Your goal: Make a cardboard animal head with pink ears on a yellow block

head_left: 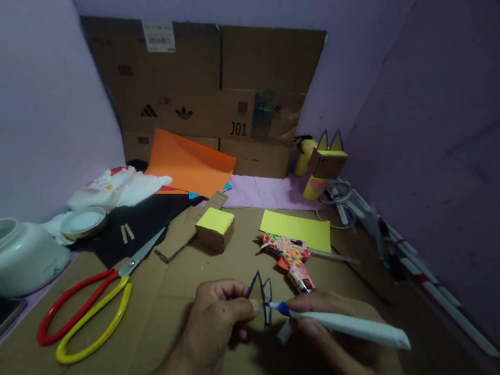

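Observation:
Pinched in my left hand (221, 315) are small pointed cardboard ears (256, 292) with dark blue outlines. My right hand (339, 330) grips a white marker (353, 325) with a blue tip, which meets or nearly meets the right edge of the ears. Just beyond my hands lies a flower-patterned glue gun (290, 256). A small cardboard box (218, 235) with a yellow top sits farther back. Under the marker's tip rests a small pale piece (284, 332), perhaps the marker's cap.
Red-and-yellow handled scissors (94, 305) lie open at left, near a white pot (12, 255). Yellow paper (297, 227) is behind the glue gun. Orange sheets (190, 161) lean at the back. A cardboard figure with pointed ears (328, 164) stands back right.

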Available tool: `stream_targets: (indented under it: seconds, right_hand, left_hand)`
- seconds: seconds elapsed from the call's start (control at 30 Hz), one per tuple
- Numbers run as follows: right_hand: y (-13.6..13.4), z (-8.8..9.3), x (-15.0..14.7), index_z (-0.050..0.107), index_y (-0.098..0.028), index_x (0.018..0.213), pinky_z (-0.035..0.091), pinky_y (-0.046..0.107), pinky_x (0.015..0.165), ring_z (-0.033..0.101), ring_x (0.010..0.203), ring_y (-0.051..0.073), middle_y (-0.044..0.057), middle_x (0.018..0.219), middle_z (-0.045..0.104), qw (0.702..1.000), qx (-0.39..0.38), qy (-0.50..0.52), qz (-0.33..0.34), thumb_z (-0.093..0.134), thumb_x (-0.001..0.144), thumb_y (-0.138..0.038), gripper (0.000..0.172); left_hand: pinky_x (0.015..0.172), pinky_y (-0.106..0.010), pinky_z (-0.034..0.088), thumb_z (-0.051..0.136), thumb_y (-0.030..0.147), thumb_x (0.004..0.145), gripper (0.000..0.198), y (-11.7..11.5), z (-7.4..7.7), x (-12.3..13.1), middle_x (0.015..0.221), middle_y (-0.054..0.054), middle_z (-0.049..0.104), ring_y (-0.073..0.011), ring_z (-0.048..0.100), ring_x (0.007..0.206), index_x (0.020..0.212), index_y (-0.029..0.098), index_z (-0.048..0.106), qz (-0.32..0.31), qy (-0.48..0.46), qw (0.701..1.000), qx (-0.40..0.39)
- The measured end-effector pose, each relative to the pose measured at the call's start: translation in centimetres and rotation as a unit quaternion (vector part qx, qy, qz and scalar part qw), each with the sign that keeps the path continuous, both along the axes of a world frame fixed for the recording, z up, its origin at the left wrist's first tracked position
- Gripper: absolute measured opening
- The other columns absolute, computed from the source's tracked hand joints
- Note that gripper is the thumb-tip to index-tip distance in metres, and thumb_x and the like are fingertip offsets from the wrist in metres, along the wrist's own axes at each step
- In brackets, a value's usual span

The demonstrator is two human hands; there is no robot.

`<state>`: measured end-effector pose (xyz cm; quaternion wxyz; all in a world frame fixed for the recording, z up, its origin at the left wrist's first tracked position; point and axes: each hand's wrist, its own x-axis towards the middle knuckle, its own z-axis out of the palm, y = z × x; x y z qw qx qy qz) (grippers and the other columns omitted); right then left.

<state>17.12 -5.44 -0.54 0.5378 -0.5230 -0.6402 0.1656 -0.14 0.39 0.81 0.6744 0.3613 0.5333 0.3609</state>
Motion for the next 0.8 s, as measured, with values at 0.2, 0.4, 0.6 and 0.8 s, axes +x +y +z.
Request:
stream_targets:
  seconds: [0.2,0.4,0.6,0.8]
  right_hand:
    - [0.0,0.4,0.7,0.074,-0.027,0.090,0.058,0.027,0.062,0.072,0.068,0.019,0.003,0.076,0.076,0.995,0.006,-0.030,0.092,0.068,0.082,-0.026,0.010]
    - [-0.2,0.2,0.4,0.076,-0.026,0.086,0.058,0.029,0.066,0.071,0.071,0.021,0.005,0.078,0.075,1.000,-0.007,0.002,0.013,0.067,0.082,-0.035,0.013]
    - [-0.1,0.6,-0.2,0.076,-0.026,0.085,0.057,0.029,0.062,0.071,0.069,0.021,0.005,0.076,0.076,0.999,-0.005,-0.017,0.036,0.066,0.084,-0.034,0.013]
    - [-0.4,1.2,0.0,0.076,-0.027,0.081,0.058,0.030,0.059,0.071,0.066,0.022,0.006,0.073,0.075,0.999,0.018,-0.027,0.025,0.064,0.084,-0.042,0.019]
  left_hand:
    - [0.039,-0.020,0.025,0.064,0.027,0.046,0.016,0.0,0.3,0.1,0.040,0.006,0.047,-0.0066,0.039,0.036,0.051,0.017,0.053,0.001,0.007,1.000,-0.006]
    - [0.038,-0.020,0.024,0.066,0.027,0.044,0.018,0.0,0.5,0.1,0.040,0.007,0.047,-0.0066,0.039,0.035,0.052,0.017,0.054,0.012,0.007,1.000,-0.012]
    - [0.039,-0.020,0.026,0.066,0.026,0.045,0.016,0.1,0.4,0.2,0.041,0.005,0.049,-0.0066,0.040,0.036,0.052,0.016,0.055,0.008,-0.003,1.000,-0.007]
    - [0.038,-0.019,0.027,0.066,0.026,0.045,0.017,0.0,0.4,0.2,0.040,0.007,0.046,-0.0060,0.037,0.036,0.051,0.016,0.053,0.012,-0.002,1.000,-0.002]
